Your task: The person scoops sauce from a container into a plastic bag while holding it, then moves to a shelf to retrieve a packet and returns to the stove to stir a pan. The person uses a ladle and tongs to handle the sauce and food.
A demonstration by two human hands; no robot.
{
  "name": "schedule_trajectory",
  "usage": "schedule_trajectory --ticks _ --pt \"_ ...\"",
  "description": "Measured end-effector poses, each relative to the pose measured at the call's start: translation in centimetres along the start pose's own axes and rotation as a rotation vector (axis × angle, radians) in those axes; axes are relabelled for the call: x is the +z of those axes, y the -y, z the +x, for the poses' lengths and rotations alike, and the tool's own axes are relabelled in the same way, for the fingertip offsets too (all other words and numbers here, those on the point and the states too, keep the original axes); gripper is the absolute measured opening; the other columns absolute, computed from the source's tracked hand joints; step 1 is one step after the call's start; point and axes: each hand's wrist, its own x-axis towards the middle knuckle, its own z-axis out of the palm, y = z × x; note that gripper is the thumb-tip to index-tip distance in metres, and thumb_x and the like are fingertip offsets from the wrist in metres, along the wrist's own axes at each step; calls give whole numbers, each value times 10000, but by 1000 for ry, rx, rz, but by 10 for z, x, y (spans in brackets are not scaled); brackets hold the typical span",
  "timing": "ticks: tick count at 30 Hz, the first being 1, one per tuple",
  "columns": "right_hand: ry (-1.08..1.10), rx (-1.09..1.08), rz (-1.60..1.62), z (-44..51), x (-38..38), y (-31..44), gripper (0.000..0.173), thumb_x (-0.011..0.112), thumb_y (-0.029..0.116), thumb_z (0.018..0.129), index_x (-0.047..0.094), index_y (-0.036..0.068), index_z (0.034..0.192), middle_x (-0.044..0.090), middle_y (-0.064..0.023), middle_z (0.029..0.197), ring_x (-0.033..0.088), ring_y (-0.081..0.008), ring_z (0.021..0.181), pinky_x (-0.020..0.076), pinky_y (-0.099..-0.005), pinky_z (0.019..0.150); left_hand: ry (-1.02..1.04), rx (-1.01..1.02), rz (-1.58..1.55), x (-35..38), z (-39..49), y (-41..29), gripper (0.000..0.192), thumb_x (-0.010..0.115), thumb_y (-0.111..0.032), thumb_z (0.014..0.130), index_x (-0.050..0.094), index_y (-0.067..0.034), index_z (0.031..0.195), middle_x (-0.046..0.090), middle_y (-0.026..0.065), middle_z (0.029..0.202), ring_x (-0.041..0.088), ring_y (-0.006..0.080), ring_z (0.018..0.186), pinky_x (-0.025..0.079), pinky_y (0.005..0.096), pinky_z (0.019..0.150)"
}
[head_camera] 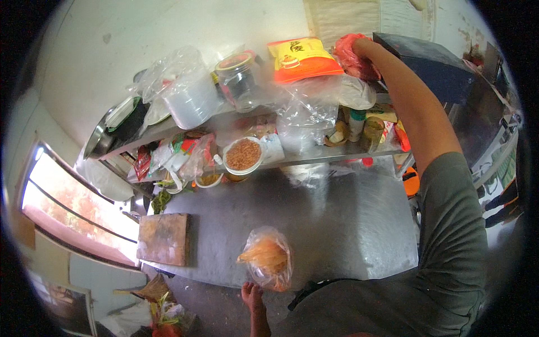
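My right arm stretches up over the shelf, and my right hand is at a red plastic bag. The bag's folds cover the fingers, so their grip is hidden. Beside that bag lies a yellow and orange printed packet. Low in the view, my left hand is at the front edge of the metal table, with its fingers curled and no object visible in them. Just past it on the tabletop is a clear plastic bag with orange-brown contents.
A wooden chopping board lies at the table's left end. Along the metal shelf stand a tub of peanuts, a lidded glass jar and stacked plastic containers. A dark box is at upper right. A broom is low on the left.
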Motion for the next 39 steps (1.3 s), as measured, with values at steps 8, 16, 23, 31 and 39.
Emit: schedule_trajectory --ticks 8,16,23,31,39 --pt "22 28 28 -3 1 11 194 685 227 701 730 125 860 718 -127 897 687 -328 861 546 -390 751 -40 -21 49 0 0 -2 484 645 -20 816 467 -34 1265 554 70 1092 575 178 904 494 301 661" --pt "-55 -260 142 -30 -24 29 220 665 259 709 726 142 885 717 -127 907 686 -328 878 549 -395 762 21 16 19 6 2 -3 431 620 4 812 482 -19 1220 558 60 1040 565 155 836 473 285 624" --pt "-98 -451 -17 -108 -72 51 243 647 286 716 722 156 908 717 -127 916 685 -329 893 552 -399 772 -26 16 12 7 -6 -8 389 613 21 804 485 -19 1169 556 33 955 563 137 799 461 264 592" --pt "-118 -497 -317 -233 -146 73 270 627 318 725 718 172 933 717 -127 926 683 -330 911 555 -403 783 -14 24 -10 1 0 -8 378 615 6 799 489 -61 1149 556 6 933 569 128 779 472 264 596" --pt "-110 -621 -188 -143 -87 59 171 611 260 739 707 141 815 705 -133 835 679 -334 814 542 -417 683 -15 14 -10 -13 5 -2 411 638 6 799 488 -86 1170 538 -15 907 572 129 798 486 284 613"
